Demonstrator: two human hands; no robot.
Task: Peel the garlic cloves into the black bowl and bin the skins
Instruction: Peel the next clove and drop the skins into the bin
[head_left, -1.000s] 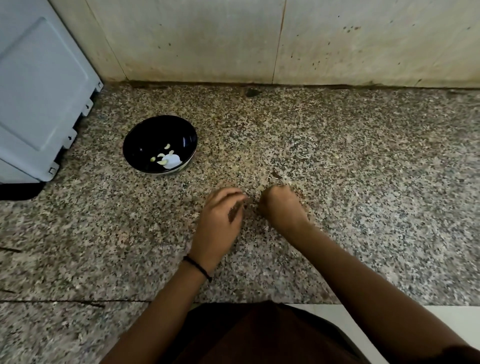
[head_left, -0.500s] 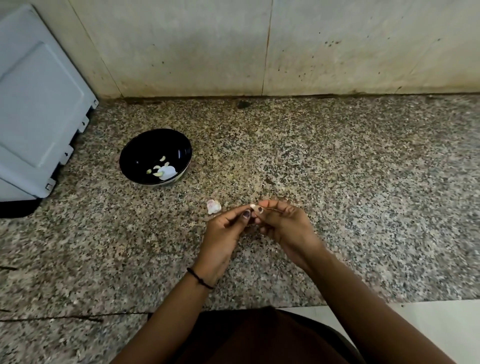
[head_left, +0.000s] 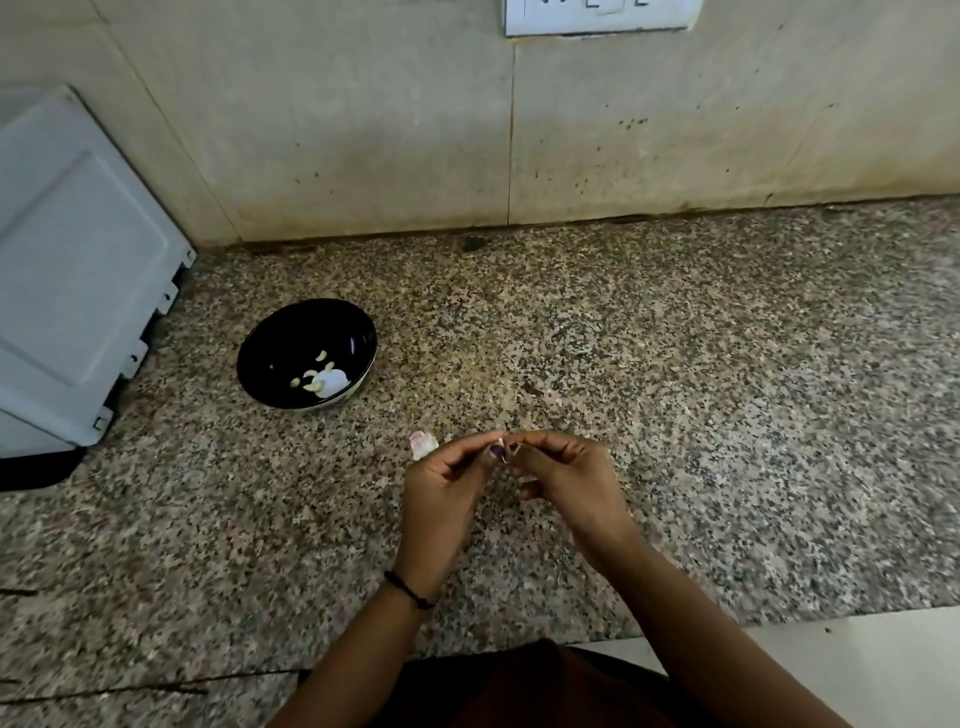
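You are holding both hands low over the granite counter (head_left: 675, 415), fingertips meeting. Your left hand (head_left: 447, 499) and right hand (head_left: 569, 480) are both pinching a small garlic clove (head_left: 502, 451), thumbs and forefingers closed on it; it is too small to tell how its long axis is lying. Just beyond your left fingertips, a pinkish garlic piece (head_left: 423, 443) is lying on the stone. Farther off, up and to the left, the black bowl (head_left: 270, 332) is sitting with peeled cloves (head_left: 318, 378) inside, and your left hand is the nearer one to it. No bin is showing.
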